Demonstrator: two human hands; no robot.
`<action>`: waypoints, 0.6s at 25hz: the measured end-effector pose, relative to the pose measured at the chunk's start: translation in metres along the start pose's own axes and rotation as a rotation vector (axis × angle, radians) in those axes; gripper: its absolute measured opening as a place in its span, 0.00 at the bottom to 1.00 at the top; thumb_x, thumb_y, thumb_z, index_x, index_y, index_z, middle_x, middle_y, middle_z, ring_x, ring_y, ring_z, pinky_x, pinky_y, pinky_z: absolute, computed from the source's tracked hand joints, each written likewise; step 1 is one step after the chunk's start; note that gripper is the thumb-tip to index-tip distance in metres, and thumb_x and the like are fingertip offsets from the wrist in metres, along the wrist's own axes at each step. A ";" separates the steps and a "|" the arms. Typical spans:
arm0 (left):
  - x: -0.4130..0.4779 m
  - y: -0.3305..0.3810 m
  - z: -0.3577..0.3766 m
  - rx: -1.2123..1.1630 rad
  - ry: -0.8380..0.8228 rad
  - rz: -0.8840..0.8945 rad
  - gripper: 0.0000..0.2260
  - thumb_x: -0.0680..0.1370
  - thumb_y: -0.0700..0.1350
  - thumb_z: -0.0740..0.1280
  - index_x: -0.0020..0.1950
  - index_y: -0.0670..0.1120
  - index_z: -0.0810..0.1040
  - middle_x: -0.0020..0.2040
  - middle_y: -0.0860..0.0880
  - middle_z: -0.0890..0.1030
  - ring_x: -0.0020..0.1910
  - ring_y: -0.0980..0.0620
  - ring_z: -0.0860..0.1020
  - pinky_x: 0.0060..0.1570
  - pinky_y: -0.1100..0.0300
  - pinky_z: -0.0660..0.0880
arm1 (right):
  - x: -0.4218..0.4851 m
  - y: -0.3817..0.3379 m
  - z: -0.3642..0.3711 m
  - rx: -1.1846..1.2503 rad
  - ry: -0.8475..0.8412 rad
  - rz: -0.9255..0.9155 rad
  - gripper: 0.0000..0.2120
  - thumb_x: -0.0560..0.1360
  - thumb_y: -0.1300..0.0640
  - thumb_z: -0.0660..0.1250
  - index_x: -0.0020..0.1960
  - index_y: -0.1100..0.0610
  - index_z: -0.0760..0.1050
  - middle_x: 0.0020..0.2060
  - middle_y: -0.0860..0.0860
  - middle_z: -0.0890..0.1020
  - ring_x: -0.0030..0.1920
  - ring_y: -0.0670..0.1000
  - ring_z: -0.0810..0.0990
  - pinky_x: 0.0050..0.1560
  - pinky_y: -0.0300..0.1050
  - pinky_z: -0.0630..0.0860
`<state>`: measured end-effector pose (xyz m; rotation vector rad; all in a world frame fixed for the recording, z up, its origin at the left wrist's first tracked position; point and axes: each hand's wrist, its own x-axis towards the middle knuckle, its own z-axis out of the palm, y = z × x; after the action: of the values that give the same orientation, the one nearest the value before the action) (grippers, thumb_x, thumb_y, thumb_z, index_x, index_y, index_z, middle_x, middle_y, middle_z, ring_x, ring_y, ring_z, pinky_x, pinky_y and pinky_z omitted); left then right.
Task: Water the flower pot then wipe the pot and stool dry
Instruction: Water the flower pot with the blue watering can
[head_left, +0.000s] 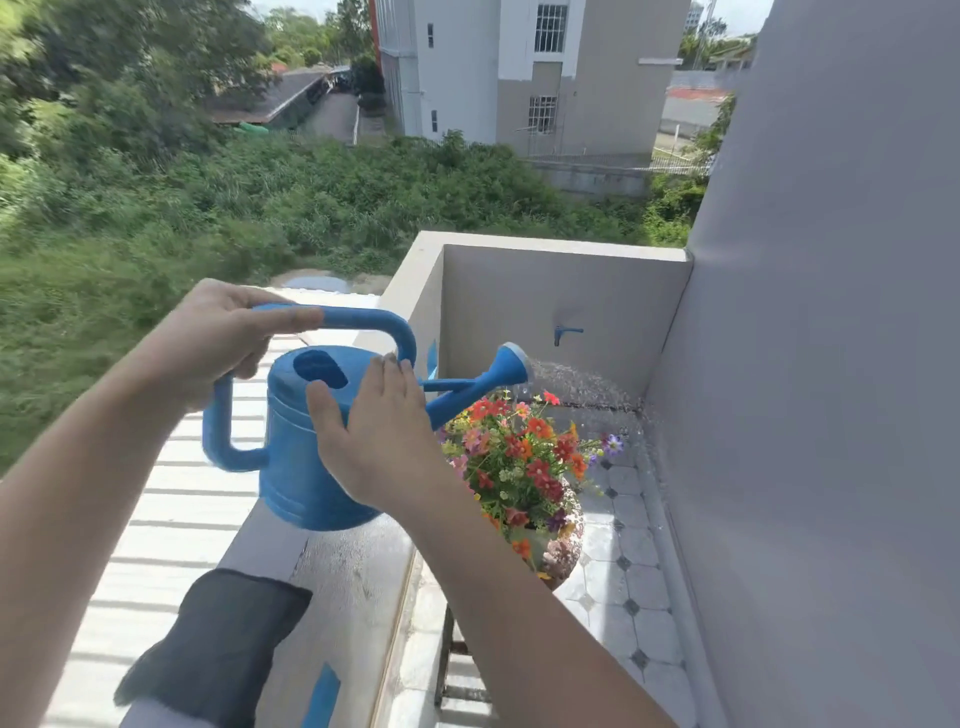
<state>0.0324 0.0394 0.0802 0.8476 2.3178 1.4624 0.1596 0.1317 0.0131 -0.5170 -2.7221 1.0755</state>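
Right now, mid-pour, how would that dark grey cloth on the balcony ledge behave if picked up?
The dark grey cloth would probably be floppy: it drapes over the concrete ledge edge. It looks thin, so likely light. Nothing weighs it down, so a nudge might slide it off; the ledge beside it looks wet, so it may be damp.

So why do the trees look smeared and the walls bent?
Head view: motion blur smears the trees at the left edge; the wide-angle lens bows the grey wall; hard sunlight throws striped shadows by the parapet; the watering can and flowers stay fairly sharp.
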 end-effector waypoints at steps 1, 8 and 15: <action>-0.007 -0.013 0.001 -0.056 0.081 -0.002 0.18 0.55 0.59 0.77 0.37 0.49 0.86 0.19 0.55 0.62 0.20 0.55 0.58 0.26 0.63 0.56 | 0.004 0.002 0.003 -0.036 -0.010 -0.033 0.35 0.79 0.40 0.44 0.75 0.64 0.42 0.77 0.57 0.45 0.76 0.53 0.39 0.73 0.49 0.38; -0.045 -0.071 0.036 -0.259 0.617 -0.057 0.08 0.74 0.48 0.71 0.34 0.50 0.80 0.20 0.58 0.74 0.22 0.60 0.69 0.29 0.63 0.68 | 0.053 0.029 0.039 -0.243 -0.013 -0.298 0.29 0.81 0.45 0.45 0.76 0.61 0.48 0.77 0.55 0.50 0.76 0.52 0.45 0.74 0.48 0.43; -0.031 -0.129 0.059 -0.103 0.887 -0.096 0.17 0.76 0.48 0.67 0.36 0.35 0.77 0.26 0.44 0.71 0.27 0.52 0.68 0.32 0.59 0.67 | 0.109 0.053 0.083 -0.338 -0.191 -0.432 0.26 0.82 0.48 0.46 0.76 0.58 0.45 0.77 0.53 0.48 0.76 0.50 0.44 0.75 0.48 0.45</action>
<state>0.0446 0.0228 -0.0632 0.0118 2.7400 2.1916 0.0490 0.1568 -0.0802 0.1470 -2.9950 0.5857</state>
